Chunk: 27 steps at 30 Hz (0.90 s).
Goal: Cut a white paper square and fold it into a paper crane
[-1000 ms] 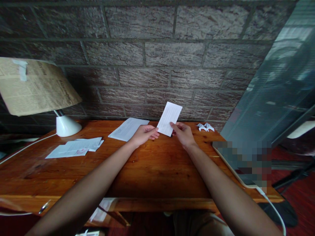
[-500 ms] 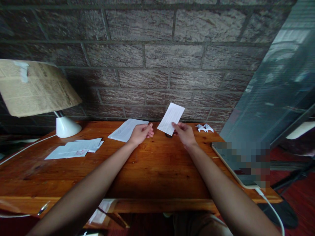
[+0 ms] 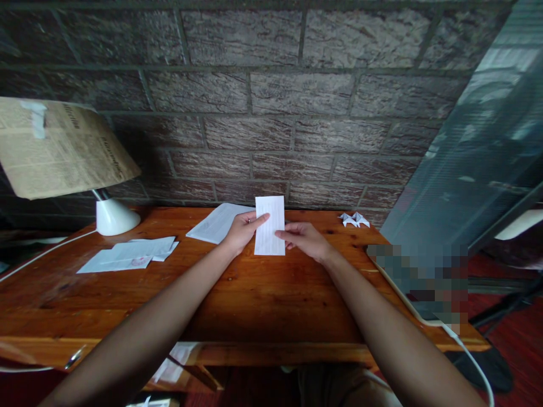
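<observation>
Between both hands I hold a sheet of paper (image 3: 270,240), white, oblong and faintly printed, upright above the middle of the wooden table (image 3: 271,305). My left hand (image 3: 245,229) pinches its left edge, thumb on the front face. From the right, my right hand (image 3: 306,238) grips the lower right edge, its thumb also in front. The fingers behind the paper are partly hidden. Just behind my left hand lies a stack of white paper (image 3: 214,223).
Several paper slips (image 3: 131,254) lie at the left by a lamp (image 3: 114,217) with a newspaper-covered shade. Small folded paper pieces (image 3: 354,219) sit back right. A tablet-like device (image 3: 407,291), partly blurred out, with a white cable (image 3: 470,353) lies at the right edge. A brick wall (image 3: 271,135) stands behind.
The paper has moved left and turned from tilted to upright. My left hand, earlier apart from it, now grips its left side. My right hand has shifted slightly left.
</observation>
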### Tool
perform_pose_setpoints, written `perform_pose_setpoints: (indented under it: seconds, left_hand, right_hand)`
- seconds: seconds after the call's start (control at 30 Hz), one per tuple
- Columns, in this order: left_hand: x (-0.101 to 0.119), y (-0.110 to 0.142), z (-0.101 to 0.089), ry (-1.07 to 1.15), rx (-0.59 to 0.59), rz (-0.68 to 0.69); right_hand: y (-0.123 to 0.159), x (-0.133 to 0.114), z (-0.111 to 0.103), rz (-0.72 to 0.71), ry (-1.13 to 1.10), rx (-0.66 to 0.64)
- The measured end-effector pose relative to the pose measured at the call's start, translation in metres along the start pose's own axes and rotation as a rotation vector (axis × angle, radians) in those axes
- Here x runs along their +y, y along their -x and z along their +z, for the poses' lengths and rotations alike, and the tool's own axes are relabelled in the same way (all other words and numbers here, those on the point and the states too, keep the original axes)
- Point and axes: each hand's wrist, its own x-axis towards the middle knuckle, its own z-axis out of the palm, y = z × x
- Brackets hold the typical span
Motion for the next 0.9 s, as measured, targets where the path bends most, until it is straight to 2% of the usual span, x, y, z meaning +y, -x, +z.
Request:
perform_pose_setpoints:
  seconds: [0.1, 0.17, 0.3, 0.4, 0.5, 0.63, 0.9]
  left_hand:
    - [0.0003, -0.0009, -0.0005, -0.035, 0.05, 0.045]
    - [0.0004, -0.0011, 0.0, -0.028, 0.066, 0.054]
    - [0.0015, -0.0019, 0.0011, 0.082, 0.05, 0.002]
    - [0.0048, -0.0031, 0.0002, 0.166, 0.065, -0.041]
    - [0.007, -0.0041, -0.0011, 0.187, 0.097, -0.028]
    - [0.0048, -0.0042, -0.001, 0.186, 0.083, -0.006]
    - [0.0058, -0.0042, -0.0009, 0.198, 0.104, 0.003]
  right_hand:
    - [-0.0002, -0.0002, -0.0006, 0.051, 0.028, -0.065]
    - [-0.0007, -0.0006, -0.0016, 0.071, 0.026, -0.065]
    - [-0.0007, 0.0002, -0.0038, 0.123, 0.025, -0.074]
    - [0.0001, 0.0034, -0.0038, 0.192, 0.047, -0.163]
    - [0.0002, 0.0062, -0.0023, 0.218, 0.032, -0.216]
    - [-0.0008, 0.0062, -0.0019, 0.157, -0.007, -0.139]
    - [-0.0011, 0.003, 0.0001, 0.184, -0.035, -0.088]
